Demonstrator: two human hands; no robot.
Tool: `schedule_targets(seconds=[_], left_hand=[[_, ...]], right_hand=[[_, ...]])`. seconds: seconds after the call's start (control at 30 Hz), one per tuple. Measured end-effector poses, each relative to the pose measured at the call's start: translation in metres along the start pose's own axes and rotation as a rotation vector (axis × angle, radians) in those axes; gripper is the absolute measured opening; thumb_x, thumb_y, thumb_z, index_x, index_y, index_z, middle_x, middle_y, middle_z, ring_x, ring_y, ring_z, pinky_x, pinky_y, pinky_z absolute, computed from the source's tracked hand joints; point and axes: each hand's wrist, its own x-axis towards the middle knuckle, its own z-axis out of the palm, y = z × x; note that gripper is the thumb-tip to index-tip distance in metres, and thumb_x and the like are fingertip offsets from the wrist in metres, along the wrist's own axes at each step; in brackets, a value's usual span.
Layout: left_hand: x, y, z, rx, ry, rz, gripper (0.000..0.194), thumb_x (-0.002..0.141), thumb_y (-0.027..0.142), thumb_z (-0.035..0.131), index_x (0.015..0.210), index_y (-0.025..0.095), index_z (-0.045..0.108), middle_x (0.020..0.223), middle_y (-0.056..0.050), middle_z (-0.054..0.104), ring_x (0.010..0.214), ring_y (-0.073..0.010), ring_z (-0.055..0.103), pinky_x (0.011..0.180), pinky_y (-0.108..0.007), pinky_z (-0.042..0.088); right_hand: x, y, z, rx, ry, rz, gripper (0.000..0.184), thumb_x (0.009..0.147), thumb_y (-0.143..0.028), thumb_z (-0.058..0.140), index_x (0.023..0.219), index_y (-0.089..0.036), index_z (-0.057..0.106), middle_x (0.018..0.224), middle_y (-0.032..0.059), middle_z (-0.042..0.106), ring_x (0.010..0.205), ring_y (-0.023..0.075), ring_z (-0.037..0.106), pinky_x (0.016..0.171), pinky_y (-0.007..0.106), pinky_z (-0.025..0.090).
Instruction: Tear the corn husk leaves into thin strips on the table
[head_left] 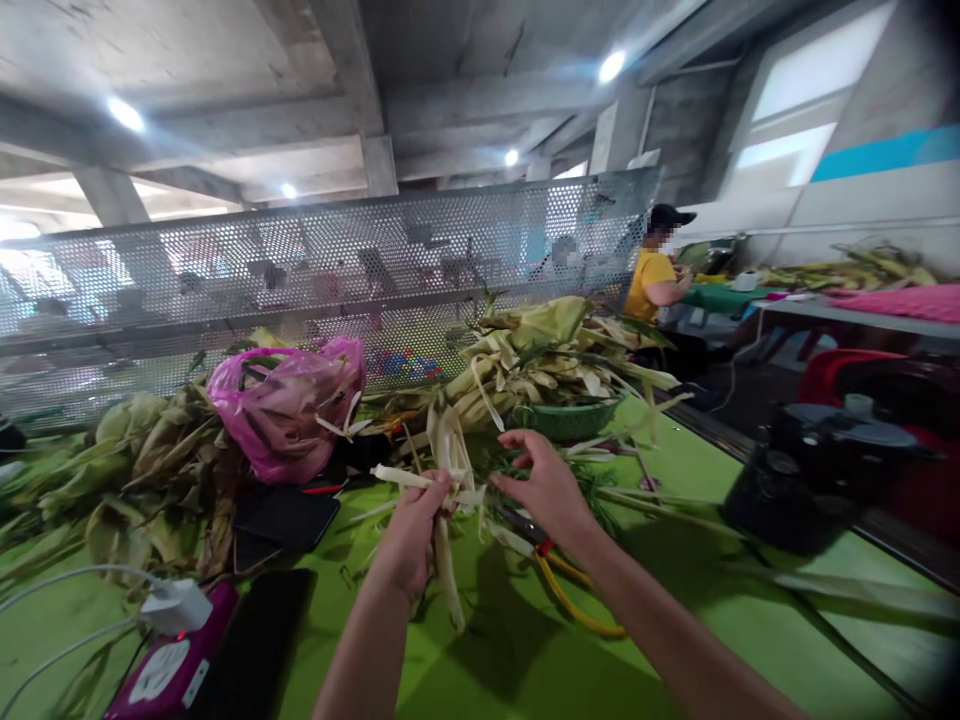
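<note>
Above one green table, the husks sit in the left hand's pinch, one strip crosswise, another hanging down, just left of the right hand, whose grip is parted, nothing visible in it. Counted: one pink bag, one basket, one yellow-handled tool.

No writing can be read (not even on the purple power strip).
</note>
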Motion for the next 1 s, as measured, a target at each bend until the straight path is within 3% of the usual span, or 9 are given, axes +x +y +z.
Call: schedule_targets(seconds=[0.1,0.2,0.27,0.37,0.57,0.77,0.83,0.9,1.0], left_hand=[[-0.002,-0.002,0.001,0.032,-0.023,-0.001,0.032,0.064,0.041,0.08,0.079,0.016,0.068,0.07,0.001,0.062,0.058,-0.0079,0.052,0.056,-0.017,0.04],[-0.005,-0.003,0.003,0.008,-0.076,-0.014,0.032,0.066,0.043,0.078,0.083,0.016,0.07,0.077,-0.002,0.066,0.065,-0.0105,0.056,0.063,-0.019,0.043],[-0.007,-0.002,0.005,0.005,-0.109,-0.021,0.034,0.067,0.045,0.076,0.084,0.016,0.071,0.079,-0.003,0.067,0.067,-0.0117,0.056,0.064,-0.02,0.042],[-0.009,-0.002,0.006,0.055,-0.091,-0.041,0.037,0.065,0.048,0.077,0.082,0.016,0.07,0.074,-0.001,0.065,0.061,-0.0109,0.051,0.06,-0.021,0.039],[-0.013,0.002,0.009,0.204,-0.175,-0.004,0.039,0.066,0.052,0.075,0.072,0.015,0.065,0.066,0.0,0.058,0.056,-0.0094,0.041,0.054,-0.021,0.029],[-0.012,0.001,0.009,0.285,-0.27,0.044,0.03,0.07,0.044,0.074,0.071,0.015,0.065,0.065,0.001,0.054,0.061,-0.0114,0.042,0.06,-0.022,0.032],[-0.01,-0.002,0.01,0.329,-0.28,0.087,0.027,0.067,0.04,0.077,0.069,0.015,0.066,0.064,0.0,0.055,0.064,-0.0131,0.046,0.063,-0.023,0.035],[-0.008,-0.005,0.01,0.327,-0.28,0.128,0.023,0.068,0.037,0.076,0.071,0.015,0.067,0.07,-0.002,0.06,0.07,-0.0158,0.05,0.068,-0.025,0.039],[-0.007,-0.008,0.011,0.339,-0.297,0.168,0.016,0.07,0.031,0.074,0.075,0.016,0.069,0.08,-0.005,0.066,0.079,-0.0194,0.054,0.074,-0.027,0.042]], right_hand=[[-0.001,-0.011,-0.001,-0.152,-0.121,-0.124,0.02,0.077,-0.038,0.064,0.076,-0.018,0.067,0.083,0.0035,0.063,0.077,0.018,0.055,0.071,0.029,0.041],[-0.005,-0.018,0.01,0.061,-0.366,0.088,0.037,0.081,-0.048,0.058,0.062,-0.017,0.063,0.063,0.0009,0.058,0.063,0.0156,0.052,0.063,0.028,0.04],[-0.007,-0.018,0.019,0.28,-0.377,0.228,0.034,0.075,-0.049,0.064,0.066,-0.017,0.062,0.061,-0.0006,0.057,0.058,0.014,0.05,0.059,0.027,0.039],[-0.003,-0.015,0.026,0.445,-0.277,0.266,0.031,0.067,-0.044,0.073,0.067,-0.016,0.059,0.06,-0.0023,0.055,0.056,0.0122,0.048,0.057,0.025,0.038],[0.012,-0.001,0.018,0.3,-0.023,0.099,0.031,0.069,-0.044,0.068,0.063,-0.017,0.055,0.057,-0.0041,0.048,0.056,0.0111,0.042,0.057,0.025,0.035],[0.014,-0.021,-0.006,-0.345,-0.073,-0.113,0.024,0.077,-0.039,0.064,0.065,-0.019,0.06,0.059,-0.0022,0.055,0.056,0.0134,0.046,0.055,0.025,0.033],[0.009,-0.038,-0.006,-0.342,-0.2,-0.275,0.011,0.079,-0.03,0.064,0.081,-0.02,0.067,0.075,0.0005,0.062,0.067,0.0145,0.054,0.062,0.024,0.038],[0.005,-0.054,-0.001,-0.337,-0.398,-0.419,0.015,0.077,-0.025,0.069,0.091,-0.021,0.07,0.083,0.0013,0.064,0.078,0.0152,0.056,0.068,0.024,0.04],[0.001,-0.067,0.011,-0.416,-0.5,-0.489,0.004,0.075,-0.02,0.072,0.077,-0.019,0.069,0.076,-0.0005,0.062,0.076,0.0142,0.055,0.068,0.023,0.039]])
